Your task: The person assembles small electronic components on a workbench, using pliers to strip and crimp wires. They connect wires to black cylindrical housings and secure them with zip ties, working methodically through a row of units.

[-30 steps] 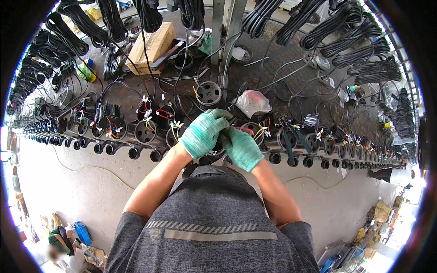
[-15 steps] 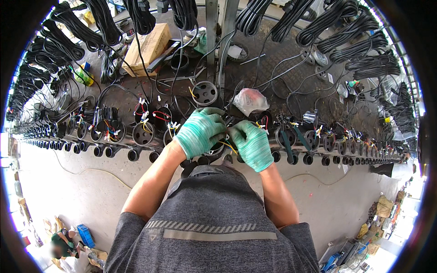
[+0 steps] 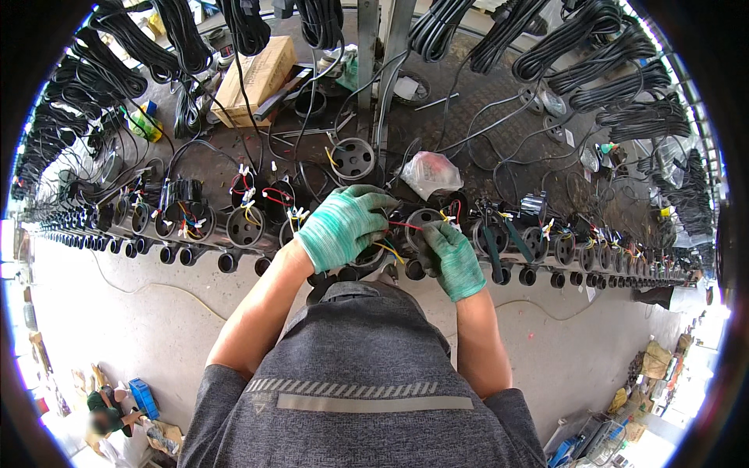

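Both my hands wear green-striped gloves and work at a row of black round housings. A thin red wire (image 3: 405, 225) stretches between them. My right hand (image 3: 452, 264) pinches the wire's right end between thumb and fingers. My left hand (image 3: 346, 226) is closed where the wire's other end comes out at its fingertips; what it grips is hidden. Behind the red wire is a black spoked housing (image 3: 424, 221). Yellow wires (image 3: 390, 249) poke out below my left hand. Dark green-handled pliers (image 3: 491, 243) lie on the row right of my right hand.
Black cable bundles (image 3: 437, 31) hang along the far side. A cardboard box (image 3: 257, 82), a loose round black part (image 3: 353, 158) and a clear plastic bag (image 3: 431, 173) lie on the bench. A metal post (image 3: 367, 54) rises mid-bench. Another person (image 3: 105, 409) is at lower left.
My right hand has moved right and slightly down, away from my left hand, and the red wire now shows taut between them. My left hand stays almost in place.
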`<state>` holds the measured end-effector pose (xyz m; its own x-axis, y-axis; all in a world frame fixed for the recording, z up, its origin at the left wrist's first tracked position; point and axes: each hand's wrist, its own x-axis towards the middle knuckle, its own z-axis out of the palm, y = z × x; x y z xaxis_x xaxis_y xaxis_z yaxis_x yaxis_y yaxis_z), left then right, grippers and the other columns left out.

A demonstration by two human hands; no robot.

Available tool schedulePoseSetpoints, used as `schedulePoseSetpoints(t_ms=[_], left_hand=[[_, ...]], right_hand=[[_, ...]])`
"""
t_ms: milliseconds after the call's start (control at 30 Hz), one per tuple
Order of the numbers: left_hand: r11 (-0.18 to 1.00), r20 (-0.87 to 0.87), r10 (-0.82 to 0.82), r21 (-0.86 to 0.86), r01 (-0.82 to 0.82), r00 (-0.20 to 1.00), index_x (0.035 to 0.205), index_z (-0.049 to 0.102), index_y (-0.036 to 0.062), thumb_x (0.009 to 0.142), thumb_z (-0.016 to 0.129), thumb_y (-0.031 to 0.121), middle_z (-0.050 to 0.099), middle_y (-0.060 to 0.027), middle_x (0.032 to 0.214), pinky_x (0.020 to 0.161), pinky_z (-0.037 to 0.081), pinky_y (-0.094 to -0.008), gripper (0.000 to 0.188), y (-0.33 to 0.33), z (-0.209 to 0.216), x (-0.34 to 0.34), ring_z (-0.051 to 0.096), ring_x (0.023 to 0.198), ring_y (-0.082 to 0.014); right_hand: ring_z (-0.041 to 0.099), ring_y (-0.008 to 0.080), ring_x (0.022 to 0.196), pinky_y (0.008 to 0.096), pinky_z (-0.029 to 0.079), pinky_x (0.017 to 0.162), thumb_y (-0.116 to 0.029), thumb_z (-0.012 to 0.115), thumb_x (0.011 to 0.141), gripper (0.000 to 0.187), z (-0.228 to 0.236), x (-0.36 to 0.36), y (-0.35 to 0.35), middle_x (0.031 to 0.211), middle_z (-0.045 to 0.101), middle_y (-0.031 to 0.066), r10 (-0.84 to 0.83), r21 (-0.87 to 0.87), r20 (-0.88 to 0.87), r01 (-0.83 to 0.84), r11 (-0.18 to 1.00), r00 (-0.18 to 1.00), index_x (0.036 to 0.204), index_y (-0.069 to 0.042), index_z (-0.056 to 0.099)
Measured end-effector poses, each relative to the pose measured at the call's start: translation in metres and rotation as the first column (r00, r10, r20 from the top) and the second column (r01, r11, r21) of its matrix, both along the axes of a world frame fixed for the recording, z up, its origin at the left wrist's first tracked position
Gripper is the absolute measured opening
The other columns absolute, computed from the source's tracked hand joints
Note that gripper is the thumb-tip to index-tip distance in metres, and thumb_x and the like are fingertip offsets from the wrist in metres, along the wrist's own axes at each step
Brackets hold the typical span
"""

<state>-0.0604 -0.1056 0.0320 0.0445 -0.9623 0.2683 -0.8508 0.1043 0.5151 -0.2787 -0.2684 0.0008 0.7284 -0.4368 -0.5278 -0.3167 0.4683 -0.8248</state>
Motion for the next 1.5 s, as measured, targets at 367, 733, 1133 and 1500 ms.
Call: schedulePoseSetpoints(t_ms=[367,733,1133,1500], left_hand=[[0.996,-0.079,-0.07,0.058,0.075,0.994,0.109,0.08,0.0113,0.089,0.079,0.021,0.077,-0.0073,0.118,0.111,0.049,-0.0508,0.022,0.005,-0.009,0.014,0.061,0.134,-0.0381],[0.998,-0.135,0.029,0.06,-0.021,0.99,0.115,0.076,0.0076,0.093,0.075,0.017,0.073,-0.0168,0.122,0.11,0.05,-0.0491,0.024,0.013,-0.018,0.018,0.064,0.126,-0.0417],[0.997,-0.258,0.067,0.061,-0.053,0.964,0.106,0.074,0.0061,0.093,0.074,0.016,0.07,-0.0129,0.103,0.099,0.051,-0.0493,0.017,0.02,-0.01,0.019,0.066,0.105,-0.0394],[0.997,-0.127,0.063,0.061,-0.056,0.99,0.108,0.076,0.0102,0.093,0.076,0.02,0.073,-0.0091,0.103,0.105,0.048,-0.0474,0.018,0.016,-0.012,0.022,0.068,0.108,-0.0346]], right_hand=[[0.051,0.0124,0.054,0.0263,0.035,0.044,-0.04,0.067,0.105,0.025,0.029,0.015,0.009,0.079,0.062,0.0009,0.033,0.324,0.124,-0.072,0.943,0.992,0.103,-0.015,0.064],[0.07,0.0391,0.081,0.0455,0.058,0.071,-0.011,0.072,0.094,0.008,-0.007,0.019,0.01,0.097,0.073,0.0171,0.143,-0.972,-0.028,-0.06,0.225,0.989,0.1,-0.007,0.072],[0.071,0.035,0.073,0.0451,0.058,0.063,-0.012,0.079,0.089,0.015,0.011,0.045,0.046,0.083,0.068,0.0119,0.322,-0.999,0.034,0.035,0.003,0.946,0.099,-0.009,0.068],[0.07,0.0261,0.079,0.0384,0.057,0.067,-0.008,0.079,0.08,0.031,0.036,0.055,0.013,0.092,0.069,0.0069,0.505,-0.949,-0.068,0.1,-0.299,0.861,0.11,-0.008,0.075]])
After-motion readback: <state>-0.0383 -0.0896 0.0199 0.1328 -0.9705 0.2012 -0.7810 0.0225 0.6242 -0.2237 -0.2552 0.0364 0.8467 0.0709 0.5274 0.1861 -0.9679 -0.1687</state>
